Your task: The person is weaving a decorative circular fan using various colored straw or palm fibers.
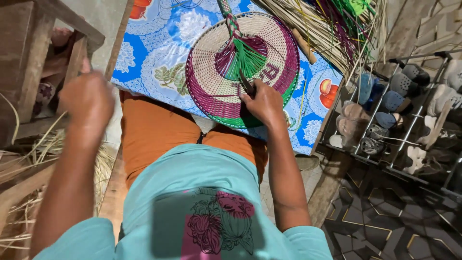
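The woven fan lies flat on the blue flowered cloth, its braided handle pointing away from the person, so its long axis runs from the body outward. The right hand rests on the fan's near rim, gripping a dark tool. The left hand is clenched, raised well left of the fan. Loose straw lies beyond the fan.
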